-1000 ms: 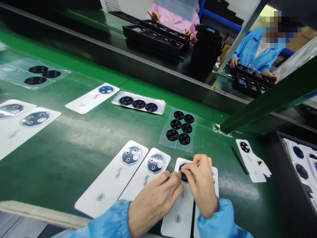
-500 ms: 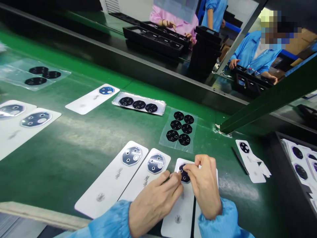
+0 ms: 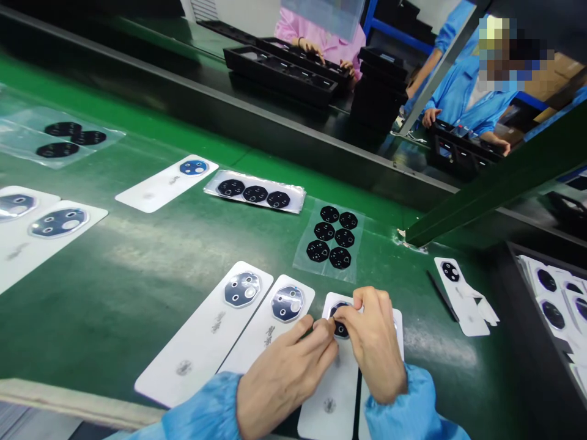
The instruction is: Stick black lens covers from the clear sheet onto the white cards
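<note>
Both my hands work over a white phone-back-shaped panel in front of me. Around its upper end, a dark octagonal camera sticker is partly covered by my fingers. My left hand is closed, its fingertips at the sticker's left edge. From the other side my right hand pinches with thumb and forefinger beside the left fingertips. What lies between the fingers is too small to make out. Left of it lie two similar panels, a nearer one and a farther one, each with a shiny octagon.
Sheets of black octagonal stickers, one clear and one white stack, lie beyond my hands. Another panel lies farther left. A black tray of panels stands right, near a green post. Co-workers sit across.
My right fingertips have shifted slightly left across the octagon, up against the left fingertips. My left hand has hardly moved. A co-worker's blue-sleeved arm in the background has moved right.
</note>
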Tool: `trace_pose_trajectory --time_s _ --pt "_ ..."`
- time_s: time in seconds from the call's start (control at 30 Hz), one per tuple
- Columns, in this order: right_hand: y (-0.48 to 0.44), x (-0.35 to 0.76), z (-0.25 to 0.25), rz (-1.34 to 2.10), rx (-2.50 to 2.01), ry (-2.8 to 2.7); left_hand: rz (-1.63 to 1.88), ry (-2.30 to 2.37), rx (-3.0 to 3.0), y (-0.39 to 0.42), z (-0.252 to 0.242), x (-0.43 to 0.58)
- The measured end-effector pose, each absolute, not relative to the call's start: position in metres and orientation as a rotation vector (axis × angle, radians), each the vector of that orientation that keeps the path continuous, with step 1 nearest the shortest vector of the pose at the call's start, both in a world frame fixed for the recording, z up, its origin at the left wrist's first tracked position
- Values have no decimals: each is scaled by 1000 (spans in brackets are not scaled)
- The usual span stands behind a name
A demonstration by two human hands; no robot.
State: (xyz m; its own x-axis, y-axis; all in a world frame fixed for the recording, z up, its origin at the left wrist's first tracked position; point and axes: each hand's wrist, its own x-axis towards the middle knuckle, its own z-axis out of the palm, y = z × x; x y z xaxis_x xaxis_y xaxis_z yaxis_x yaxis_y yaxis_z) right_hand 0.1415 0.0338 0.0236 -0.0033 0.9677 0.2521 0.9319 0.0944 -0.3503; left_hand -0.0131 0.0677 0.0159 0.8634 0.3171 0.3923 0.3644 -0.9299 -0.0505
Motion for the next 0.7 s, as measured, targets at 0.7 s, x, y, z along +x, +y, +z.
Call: trace_pose_trajectory --time_s 0.7 --pt "37 146 26 144 -1812 -1983 -591 -536 -2894 68 17 -12"
